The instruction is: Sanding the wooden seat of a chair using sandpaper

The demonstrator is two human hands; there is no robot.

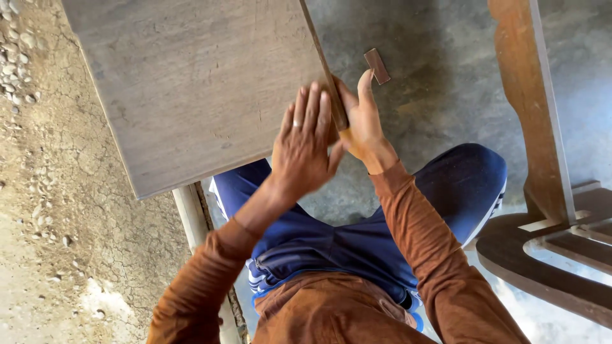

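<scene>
Where board [191,83] overhangs concrete floor [440,83], left hand [305,143] lies flat.

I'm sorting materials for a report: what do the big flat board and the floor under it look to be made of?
The board looks like bare, unvarnished wood: dull grey-brown with faint grain lines, maybe plywood. The left hand lies flat on it; the right hand is at its edge. The floor looks like rough, stained grey concrete.

The person's left hand [305,143] lies palm down, fingers straight and close together, flat on the near right corner of the wooden board [197,89]. The right hand [362,118] stands on edge against that board's right side, fingers curled round the rim, thumb raised. Both forearms, in rust-brown sleeves, reach forward to the same corner.
</scene>
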